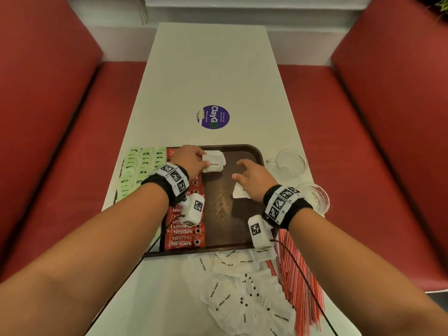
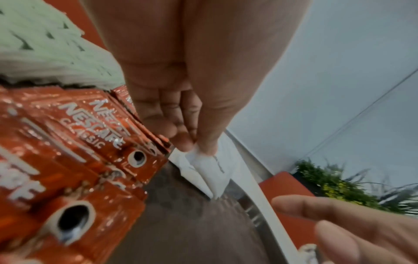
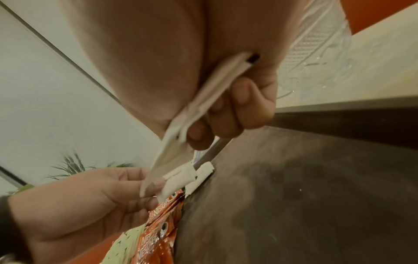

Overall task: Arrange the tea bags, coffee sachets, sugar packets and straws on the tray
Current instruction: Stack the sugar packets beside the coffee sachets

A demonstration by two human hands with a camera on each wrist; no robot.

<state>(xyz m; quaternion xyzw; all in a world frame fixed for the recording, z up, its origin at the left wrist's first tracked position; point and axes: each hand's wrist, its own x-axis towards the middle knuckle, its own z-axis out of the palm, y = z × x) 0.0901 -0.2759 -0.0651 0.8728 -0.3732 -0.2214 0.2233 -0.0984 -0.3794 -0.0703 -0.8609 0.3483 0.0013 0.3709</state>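
Observation:
On the brown tray (image 1: 244, 151), green tea bags (image 1: 141, 166) fill the left columns, with red Nescafe coffee sachets (image 1: 185, 235) beside them. At the tray's far end my left hand (image 1: 203, 161) pinches white sugar packets (image 1: 214, 161) next to the sachets; the pinch shows in the left wrist view (image 2: 201, 148) on a packet (image 2: 208, 171). My right hand (image 1: 238, 170) hovers over the tray's middle. Its curled fingers (image 3: 237, 110) press a few sugar packets (image 3: 217, 92) against the palm. Red-striped straws (image 1: 299, 287) lie on the table at the right front.
A heap of loose sugar packets (image 1: 240, 292) lies on the white table (image 1: 213, 69) in front of the tray. Two glass cups (image 1: 289, 163) (image 1: 316, 197) stand right of the tray. Red bench seats (image 1: 48, 117) flank the table. A round purple sticker (image 1: 213, 116) marks the table's middle.

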